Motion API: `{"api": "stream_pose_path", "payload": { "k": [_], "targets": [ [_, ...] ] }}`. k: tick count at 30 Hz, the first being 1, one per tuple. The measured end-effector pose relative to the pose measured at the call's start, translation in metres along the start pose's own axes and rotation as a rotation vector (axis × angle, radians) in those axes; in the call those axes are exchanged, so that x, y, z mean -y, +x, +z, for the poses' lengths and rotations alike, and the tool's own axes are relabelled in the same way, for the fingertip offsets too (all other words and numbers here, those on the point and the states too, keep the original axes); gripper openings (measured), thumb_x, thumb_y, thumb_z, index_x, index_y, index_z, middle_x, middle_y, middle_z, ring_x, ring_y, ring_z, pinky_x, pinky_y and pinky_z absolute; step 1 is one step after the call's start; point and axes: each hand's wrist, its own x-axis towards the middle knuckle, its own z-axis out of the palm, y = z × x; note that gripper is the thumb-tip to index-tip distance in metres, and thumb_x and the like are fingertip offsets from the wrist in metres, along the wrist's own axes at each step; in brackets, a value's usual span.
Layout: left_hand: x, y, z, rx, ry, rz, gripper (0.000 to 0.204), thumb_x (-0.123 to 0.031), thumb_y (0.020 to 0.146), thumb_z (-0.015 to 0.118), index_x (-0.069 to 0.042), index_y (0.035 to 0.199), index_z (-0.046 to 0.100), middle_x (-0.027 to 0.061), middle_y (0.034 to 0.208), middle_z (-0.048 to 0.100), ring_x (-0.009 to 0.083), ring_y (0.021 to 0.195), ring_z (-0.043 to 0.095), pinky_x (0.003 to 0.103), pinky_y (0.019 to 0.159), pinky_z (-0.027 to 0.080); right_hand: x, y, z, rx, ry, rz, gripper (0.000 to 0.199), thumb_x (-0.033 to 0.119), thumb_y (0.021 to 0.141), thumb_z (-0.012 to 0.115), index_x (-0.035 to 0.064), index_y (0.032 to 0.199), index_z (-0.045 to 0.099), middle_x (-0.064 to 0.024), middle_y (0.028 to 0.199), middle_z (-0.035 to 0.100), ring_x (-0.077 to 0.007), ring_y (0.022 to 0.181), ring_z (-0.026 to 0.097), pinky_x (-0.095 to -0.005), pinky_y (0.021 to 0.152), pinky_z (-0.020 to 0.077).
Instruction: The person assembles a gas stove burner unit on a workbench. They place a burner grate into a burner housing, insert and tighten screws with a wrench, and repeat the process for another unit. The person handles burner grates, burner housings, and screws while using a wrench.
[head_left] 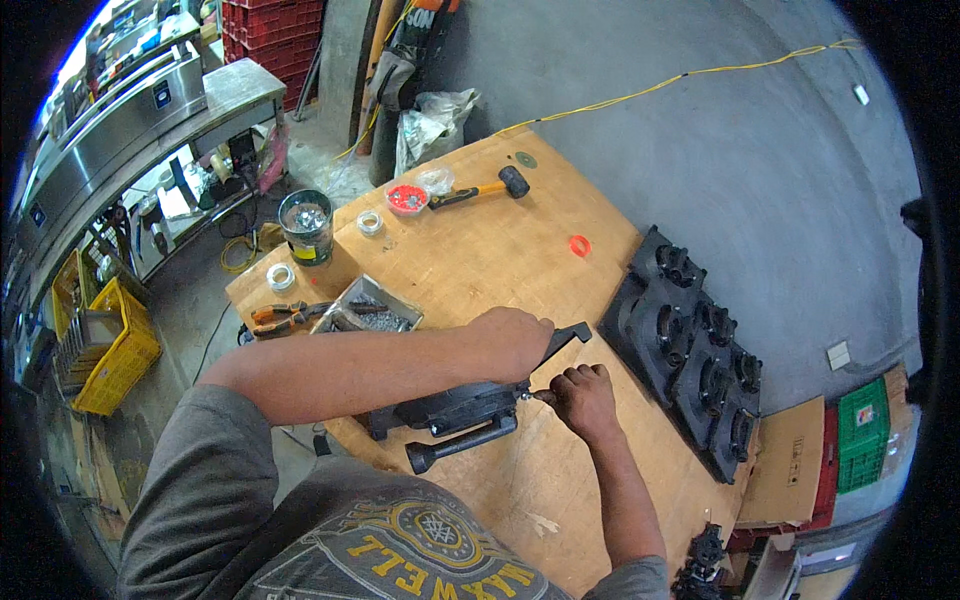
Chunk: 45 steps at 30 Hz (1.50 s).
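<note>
A black metal assembly with a pipe-like arm lies at the table's near edge, close to my body. My left hand reaches across and is wrapped round its upper end, where a flat black bar sticks out. My right hand is closed at the assembly's right side, thumb and fingers pinched beside a small shiny bolt. Whatever lies between those fingertips is too small to make out. My left forearm hides part of the assembly.
Beyond my left arm stand a tray of small screws, orange-handled pliers and a dark bucket. Farther off lie a rubber mallet, a red-rimmed bowl and an orange ring. Black burner plates line the right edge.
</note>
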Motion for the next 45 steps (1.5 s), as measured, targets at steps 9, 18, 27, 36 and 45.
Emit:
{"api": "stream_pose_path", "payload": {
  "k": [9,18,27,36,45],
  "targets": [
    [0.012,0.002,-0.013,0.031,0.069,-0.01,0.026,-0.013,0.083,0.055,0.004,0.101,0.059,0.0235,0.086,0.068,0.0378,0.084,0.069,0.047,0.071,0.055,-0.007,0.001,0.021,-0.16,0.019,-0.096,0.026,0.034,0.071,0.077,0.0124,0.075,0.063,-0.0029,0.071,0.058,-0.0232,0.067,0.059,-0.0388,0.06,0.0455],
    [0.027,0.009,-0.003,0.015,0.019,0.002,0.03,-0.014,0.082,0.055,0.006,0.103,0.055,0.0254,0.076,0.066,0.043,0.076,0.067,0.053,0.066,0.052,0.007,-0.018,0.118,-0.266,0.538,0.199,0.019,0.022,0.087,0.058,0.0061,0.077,0.059,-0.0143,0.075,0.062,-0.038,0.069,0.061,-0.0443,0.063,0.0496],
    [0.019,0.006,-0.004,-0.047,-0.004,0.058,0.029,-0.012,0.081,0.055,0.007,0.103,0.056,0.0268,0.075,0.065,0.0433,0.075,0.067,0.052,0.067,0.053,0.007,-0.035,0.088,-0.266,0.558,0.174,0.013,0.017,0.082,0.068,0.0053,0.086,0.066,-0.0129,0.073,0.062,-0.0347,0.069,0.06,-0.0435,0.064,0.0467],
    [0.02,0.006,-0.004,-0.026,0.014,0.003,0.027,-0.012,0.077,0.061,0.004,0.099,0.061,0.0238,0.088,0.068,0.0384,0.086,0.068,0.047,0.075,0.054,0.004,0.021,-0.025,-0.02,-0.102,-0.166,0.017,0.031,0.075,0.073,0.0153,0.077,0.068,-0.0017,0.072,0.056,-0.0206,0.072,0.055,-0.0369,0.068,0.0399],
    [0.018,0.007,-0.007,-0.007,-0.024,0.027,0.025,-0.011,0.076,0.061,0.005,0.096,0.061,0.0234,0.085,0.068,0.0383,0.083,0.069,0.047,0.071,0.054,-0.001,0.031,-0.03,0.216,-0.154,-0.203,0.018,0.032,0.084,0.063,0.0145,0.084,0.067,-0.0039,0.075,0.06,-0.0235,0.078,0.06,-0.0377,0.072,0.0422]
  ]
}}
